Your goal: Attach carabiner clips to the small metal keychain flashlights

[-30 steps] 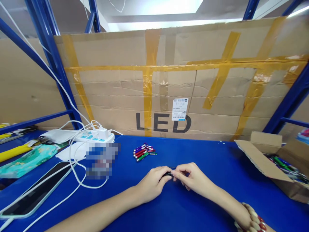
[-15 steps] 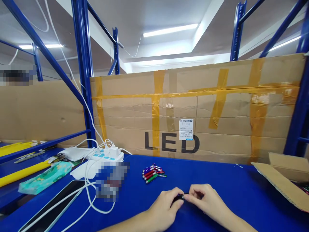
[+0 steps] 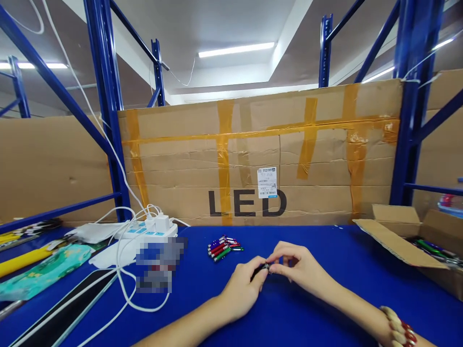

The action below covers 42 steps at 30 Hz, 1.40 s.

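My left hand (image 3: 243,289) and my right hand (image 3: 297,266) meet just above the blue table (image 3: 325,250), both pinched on one small black keychain flashlight (image 3: 261,270). The left fingers wrap its body and the right fingertips grip its end. A beaded bracelet (image 3: 398,330) is on my right wrist. A little pile of coloured keychain flashlights (image 3: 223,246) lies on the table just beyond my left hand.
An open cardboard box (image 3: 401,243) holding more small items stands at the right. A white power strip (image 3: 152,229) with chargers and trailing white cables (image 3: 125,289) sits at the left, beside a dark tablet (image 3: 61,313) and packets. A taped "LED" cardboard sheet (image 3: 253,159) backs the table.
The camera has tilted up and then slightly back down, shifting the view. My hands have stayed together on the small flashlight, with the fingers working at its end.
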Tool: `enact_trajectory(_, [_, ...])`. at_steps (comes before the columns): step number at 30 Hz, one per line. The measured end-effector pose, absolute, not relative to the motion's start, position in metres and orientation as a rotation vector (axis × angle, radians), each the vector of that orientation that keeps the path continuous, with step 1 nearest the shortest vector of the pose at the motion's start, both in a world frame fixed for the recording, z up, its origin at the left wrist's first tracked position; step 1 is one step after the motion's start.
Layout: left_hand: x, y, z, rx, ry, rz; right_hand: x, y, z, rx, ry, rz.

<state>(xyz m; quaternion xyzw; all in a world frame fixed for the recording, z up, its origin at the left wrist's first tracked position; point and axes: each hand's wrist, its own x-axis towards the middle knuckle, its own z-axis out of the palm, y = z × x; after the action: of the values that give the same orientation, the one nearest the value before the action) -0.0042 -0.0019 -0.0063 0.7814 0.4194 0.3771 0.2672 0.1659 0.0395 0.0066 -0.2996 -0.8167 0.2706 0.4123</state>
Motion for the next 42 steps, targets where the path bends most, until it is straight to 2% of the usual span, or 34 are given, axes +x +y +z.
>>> enact_trajectory(8, [-0.007, -0.008, -0.001, 2.130, 1.065, 0.863, 0.175, 0.044, 0.015, -0.728, -2.111, 0.975])
enact_trajectory(21, [-0.007, -0.012, 0.003, 2.374, 1.123, 0.760, 0.179, 0.038, 0.024, -0.760, -2.273, 0.583])
enact_trajectory(28, [-0.005, -0.010, -0.001, 2.406, 1.136, 0.769, 0.180, 0.036, 0.028, -0.875, -2.285, 0.656])
enact_trajectory(38, [-0.008, -0.011, -0.003, 2.561, 1.246, 0.548, 0.180, 0.048, 0.004, -0.862, -2.272, 0.953])
enact_trajectory(42, [-0.010, -0.009, -0.005, 2.564, 1.257, 0.573, 0.179, 0.045, 0.004, -0.781, -2.436, 0.843])
